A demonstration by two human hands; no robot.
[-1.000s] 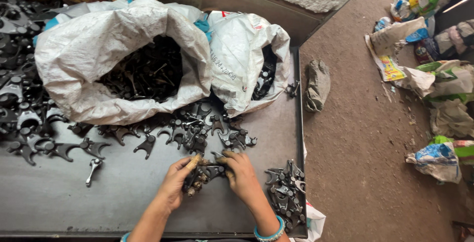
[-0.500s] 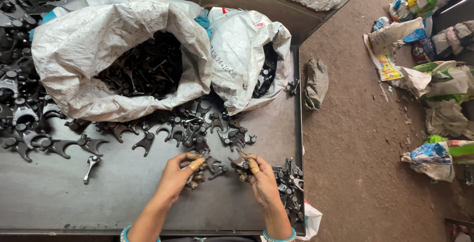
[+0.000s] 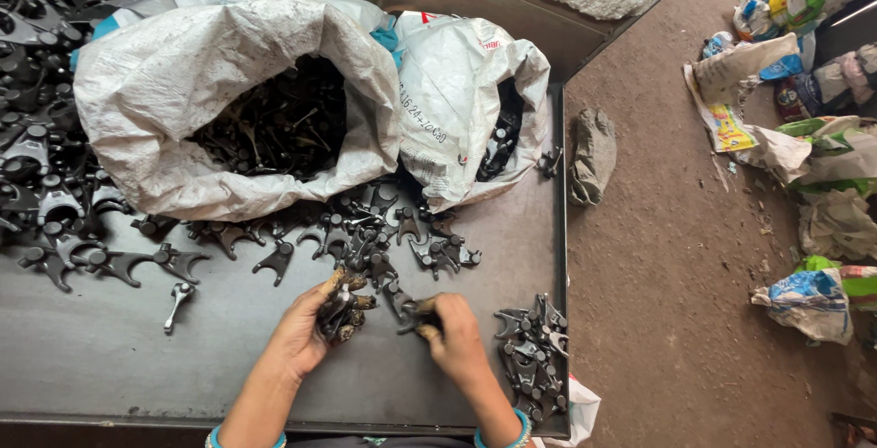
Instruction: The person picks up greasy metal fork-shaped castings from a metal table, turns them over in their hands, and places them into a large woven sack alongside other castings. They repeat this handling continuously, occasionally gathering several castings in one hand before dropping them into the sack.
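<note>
Dozens of dark forked metal parts (image 3: 46, 201) lying heaped far left on the steel table (image 3: 137, 357); spilling out of big white sack (image 3: 219, 92), mouth gaping toward the bench, seemingly for easy reach; left hand (image 3: 306, 334) gripping a bunch of forks (image 3: 340, 309), fingers curled tight round them, looking like a gathered batch; right hand (image 3: 454, 337) pinching a single fork (image 3: 416, 316), fingertips closed on it; lying rightward, separate pile of forks (image 3: 530, 357) near table edge, probably sorted; grey rag (image 3: 592, 154) beyond.
</note>
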